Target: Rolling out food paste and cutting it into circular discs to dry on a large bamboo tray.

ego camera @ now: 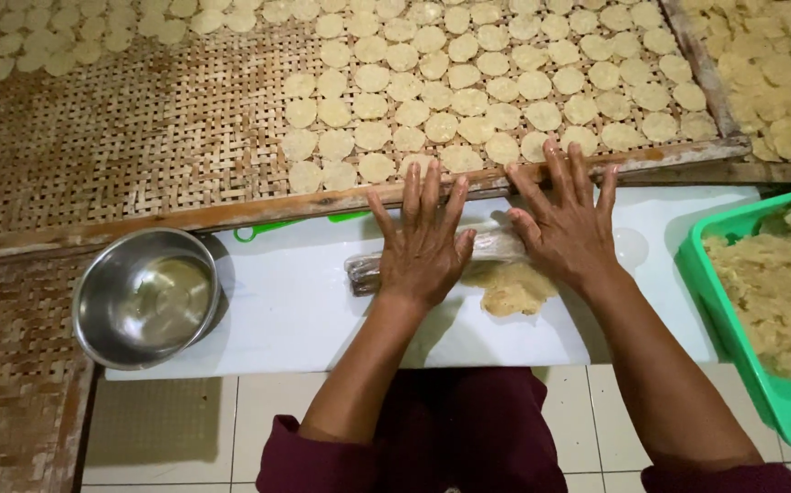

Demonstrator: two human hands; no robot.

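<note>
Both hands press flat, fingers spread, on a plastic-wrapped rolling pin (496, 248) lying across a white board (295, 310); neither grip closes around it, the left hand (424, 248) bearing down near the roller's left end and the right hand (567, 228) on its right part. Just under the roller, between the two wrists, a flattened patch of pale dough (510, 290) lies on the white surface. Beyond the fingertips, a woven bamboo tray (140, 128) with a wooden frame carries rows of small round dough discs (468, 82), filling its right part while its left part shows bare weave. Left of the left hand, well apart, a steel bowl (147, 297) holding a little liquid sits on the board's edge. Right of the right hand, a green plastic tub (733, 329) holds a mass of the same pale dough. Dark maroon sleeves (322, 456) cover the forearms' near ends, above a tiled floor (231, 420).
</note>
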